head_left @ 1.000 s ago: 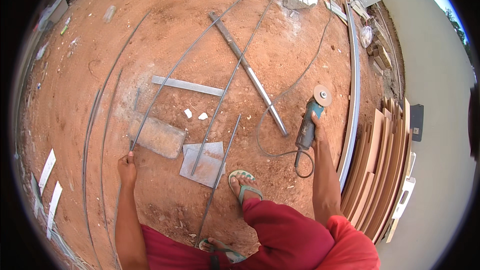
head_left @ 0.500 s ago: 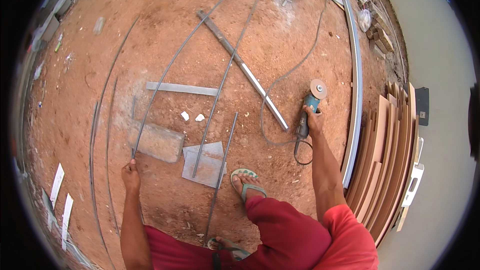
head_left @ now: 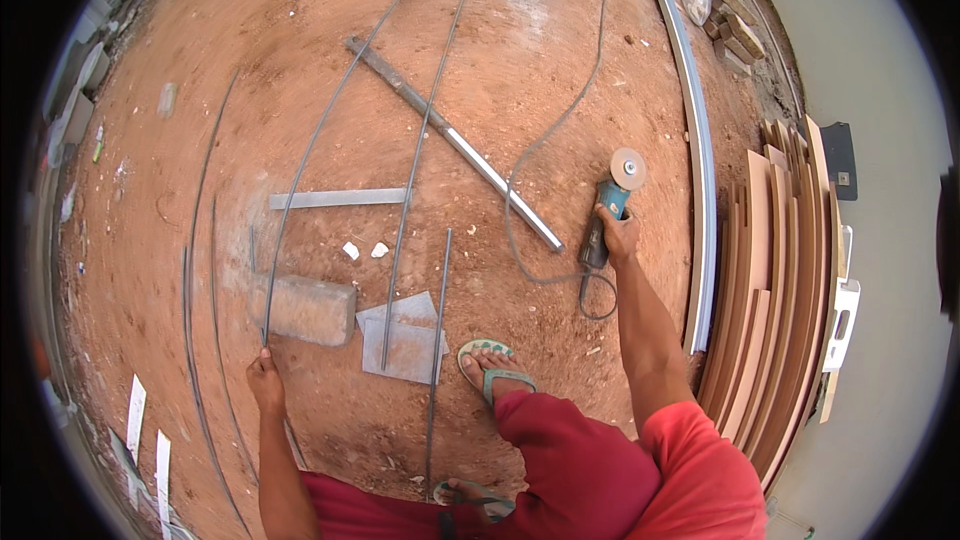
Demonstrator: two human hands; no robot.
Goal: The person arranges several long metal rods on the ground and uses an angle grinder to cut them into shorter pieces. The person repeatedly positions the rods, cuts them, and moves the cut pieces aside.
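My left hand (head_left: 265, 380) is closed on the near end of a long thin steel rod (head_left: 322, 120), beside a concrete block (head_left: 308, 310). The rod runs forward, curving away over the reddish dirt. In my right hand (head_left: 618, 234) is a blue and dark grey angle grinder (head_left: 606, 215), gripped by its body. Its round cutting disc (head_left: 628, 169) points away from me and touches nothing; whether it spins I cannot tell. A power cord (head_left: 560, 130) loops from the grinder's rear and trails to the far side. Another rod (head_left: 405, 230) rests over two grey metal plates (head_left: 405, 337).
A square metal tube (head_left: 460, 145) and a flat metal bar (head_left: 338, 198) lie ahead. Further rods (head_left: 188, 315) are at the left. Along the right stand a long metal channel (head_left: 700, 160) and stacked brown boards (head_left: 755, 280) by a wall. My sandalled foot (head_left: 495, 368) is near the plates.
The view has turned slightly, so the ground and things on it appear shifted. Both hands keep their grip on the rod and the grinder, with little movement relative to the things around them.
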